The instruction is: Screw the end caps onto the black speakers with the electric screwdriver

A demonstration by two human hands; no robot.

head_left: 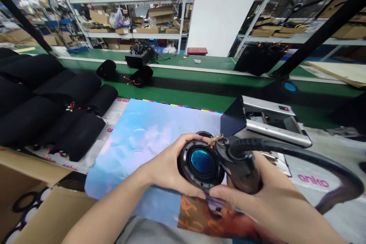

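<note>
Cardboard box (pixel 34 198) cut off by the bottom-left edge

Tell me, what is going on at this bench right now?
A person at a green workbench holds a round black speaker part with a shiny blue centre in the left hand. The right hand grips a black power tool with a thick black hose and presses its tip against the part's rim. Both sit over a large blue printed sheet. Black fabric-covered cylinders are piled to the left, and a grey metal machine stands just behind.
</note>
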